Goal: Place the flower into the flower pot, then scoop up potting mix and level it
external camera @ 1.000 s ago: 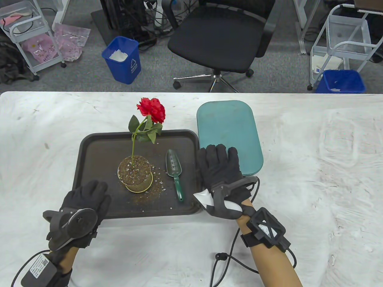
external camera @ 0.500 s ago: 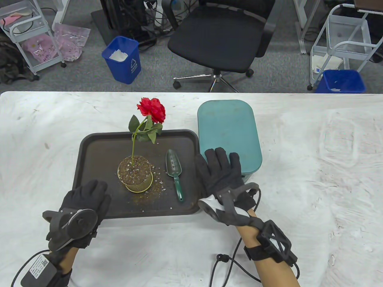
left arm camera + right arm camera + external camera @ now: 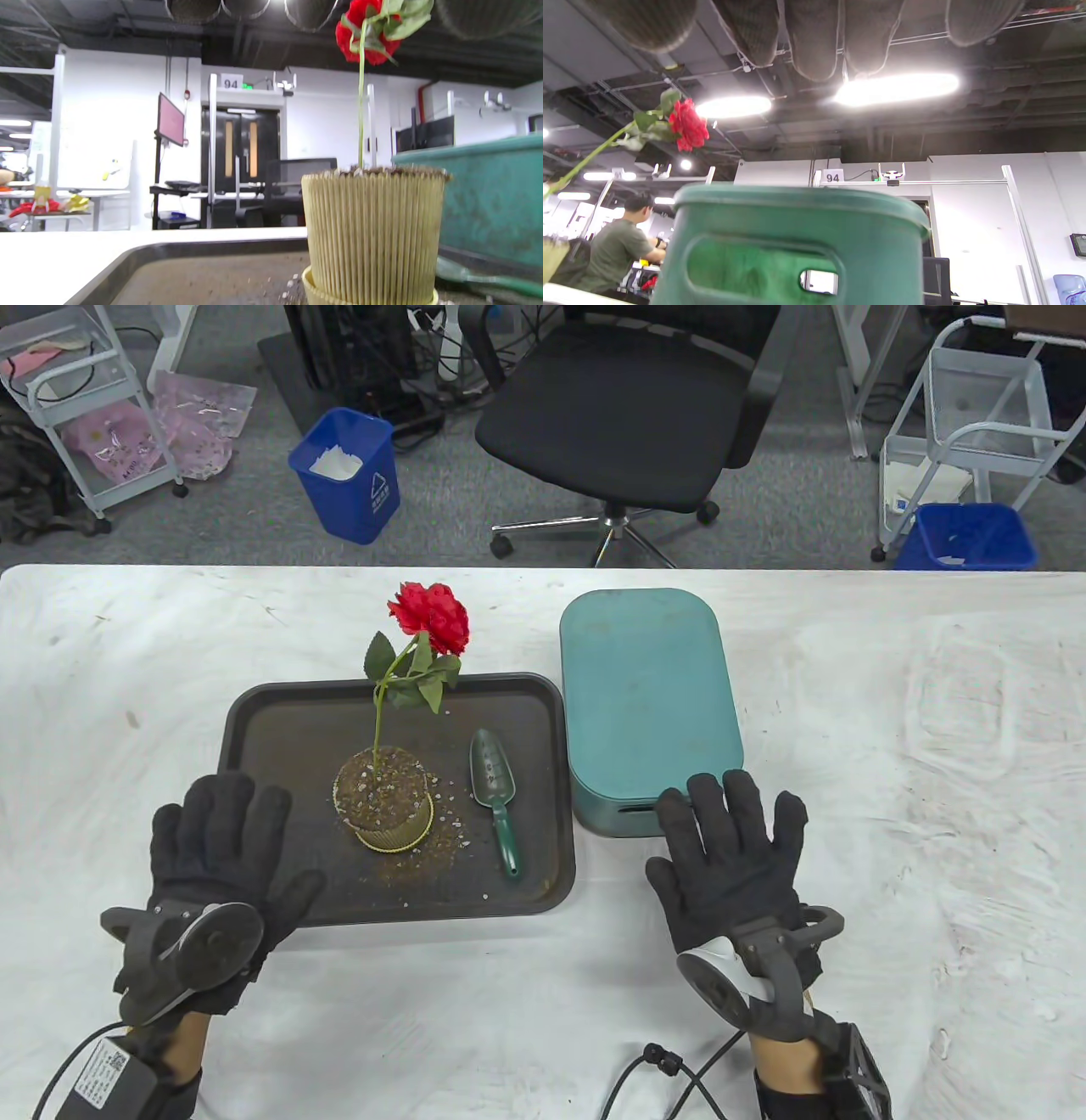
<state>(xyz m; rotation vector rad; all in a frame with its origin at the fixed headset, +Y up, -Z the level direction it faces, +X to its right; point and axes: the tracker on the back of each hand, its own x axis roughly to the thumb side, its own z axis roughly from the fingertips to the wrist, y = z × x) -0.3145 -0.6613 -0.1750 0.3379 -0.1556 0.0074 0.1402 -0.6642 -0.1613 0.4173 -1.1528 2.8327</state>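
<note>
On the tray (image 3: 254,729): one flower pot (image 3: 383,802), one red flower (image 3: 428,617), one green trowel (image 3: 496,789). Right of the tray, one teal box (image 3: 649,704). Two gloved hands near the tray: left hand (image 3: 222,857), right hand (image 3: 730,857). Beyond the tray, two blue bins and one office chair (image 3: 628,407).

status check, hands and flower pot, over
Left hand and right hand open, holding nothing. Flower upright in flower pot, mix filled to rim. Trowel lying on tray. Nothing in the way.
</note>
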